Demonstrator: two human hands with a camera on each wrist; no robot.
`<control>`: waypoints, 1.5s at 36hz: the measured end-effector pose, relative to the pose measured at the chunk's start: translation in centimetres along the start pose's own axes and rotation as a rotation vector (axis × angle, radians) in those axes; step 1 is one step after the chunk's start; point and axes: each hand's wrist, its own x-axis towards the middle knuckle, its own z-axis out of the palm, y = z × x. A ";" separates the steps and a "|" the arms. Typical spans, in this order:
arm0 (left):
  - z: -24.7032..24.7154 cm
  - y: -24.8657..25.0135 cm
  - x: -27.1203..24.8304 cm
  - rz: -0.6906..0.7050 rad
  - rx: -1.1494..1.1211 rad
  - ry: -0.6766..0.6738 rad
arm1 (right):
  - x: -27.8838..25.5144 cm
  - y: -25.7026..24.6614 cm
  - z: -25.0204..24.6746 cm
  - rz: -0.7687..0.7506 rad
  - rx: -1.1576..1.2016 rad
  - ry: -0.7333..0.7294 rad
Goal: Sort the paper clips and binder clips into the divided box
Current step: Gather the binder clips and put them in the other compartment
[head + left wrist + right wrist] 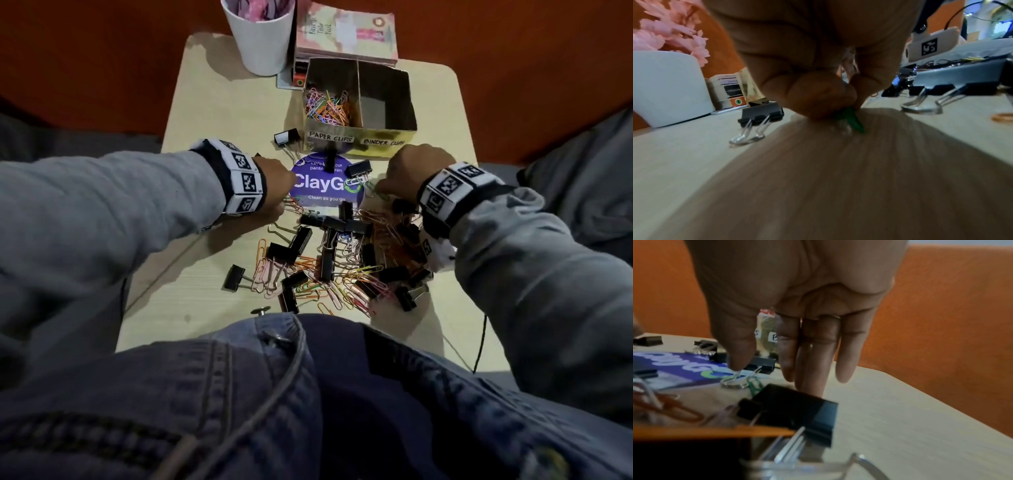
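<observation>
A gold divided box (387,132) labelled for paper clips and binder clips stands at the table's far side. Coloured paper clips (327,108) fill its left compartment; the right compartment (383,106) shows nothing inside. A mixed pile of black binder clips and paper clips (342,260) lies mid-table. My left hand (275,186) pinches a green paper clip (854,119) against the table top. My right hand (409,169) hangs fingers-down with straight fingers (818,363); its thumb tip touches the wire handle of a black binder clip (761,364).
A white cup (262,37) with pink flowers and a stack of books (346,32) stand behind the box. A round purple sticker (325,185) lies between my hands. A lone binder clip (286,137) lies left of the box. Table edges run close on both sides.
</observation>
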 end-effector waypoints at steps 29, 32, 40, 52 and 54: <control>1.0 0.8 -1.6 0.124 -0.178 0.190 | -4.5 -0.6 2.5 -0.522 -0.292 0.087; 0.8 1.0 -1.3 0.128 -0.146 0.202 | -4.6 -1.0 2.4 -0.541 -0.321 0.102; 0.2 2.1 -0.4 0.087 -0.047 0.112 | -3.6 -2.7 2.3 -0.468 -0.352 0.048; -0.7 -0.3 -0.7 0.014 -0.392 0.201 | -3.3 -0.8 1.0 -0.339 0.000 0.040; -1.8 -1.0 -1.0 -0.009 -0.512 0.248 | -3.4 -0.5 0.8 -0.299 0.082 0.054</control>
